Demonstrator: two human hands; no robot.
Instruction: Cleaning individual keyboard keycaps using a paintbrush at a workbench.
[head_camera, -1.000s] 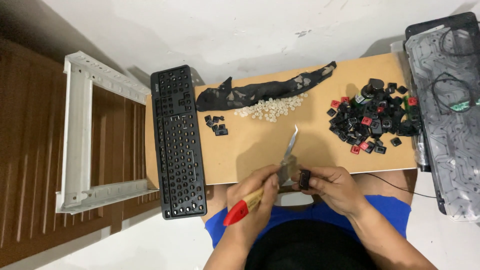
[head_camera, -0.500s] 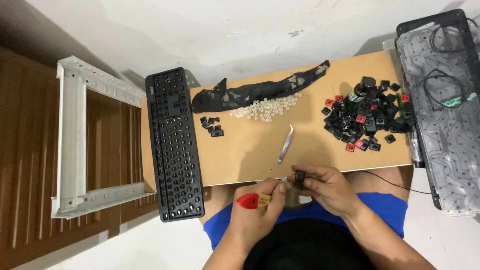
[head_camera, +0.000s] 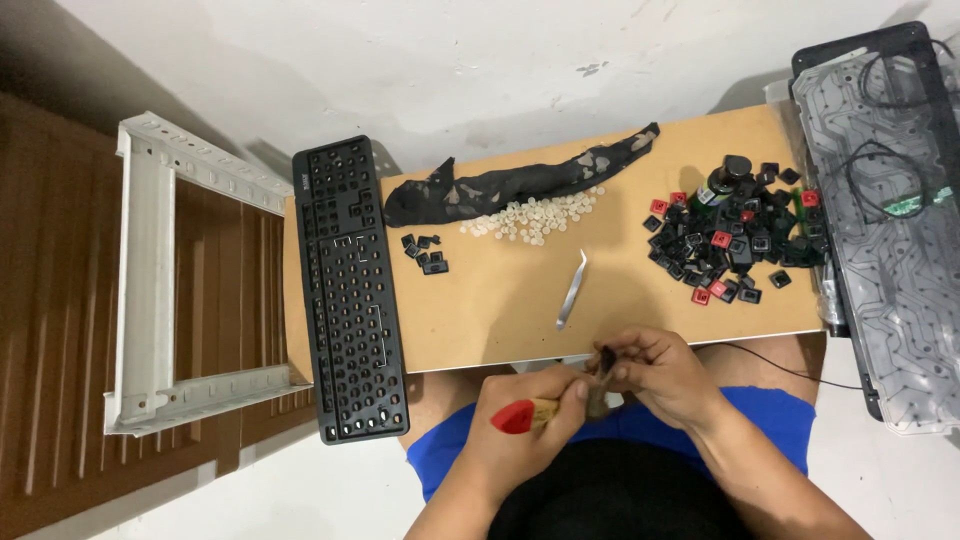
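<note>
Head view: brushing a small dark keycap (head_camera: 606, 360) over the lap, off the counter (head_camera: 500, 300).
Left hand (head_camera: 525, 425) gripping a red-tipped brush (head_camera: 522, 416), right hand (head_camera: 660, 375) fingers pinching the keycap steady; tweezers (head_camera: 572, 288) lying nearby.

red-tipped brush (head_camera: 528, 414), small dark keycap (head_camera: 606, 358), both held

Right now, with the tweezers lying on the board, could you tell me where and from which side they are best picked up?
Probably pinch the tweezers across their middle, coming straight down from above. They lie flat on the wooden board, long axis nearly toward the person, with bare board on both flanks. The white pile of small domes sits just beyond the far end, so avoid that end.
</note>
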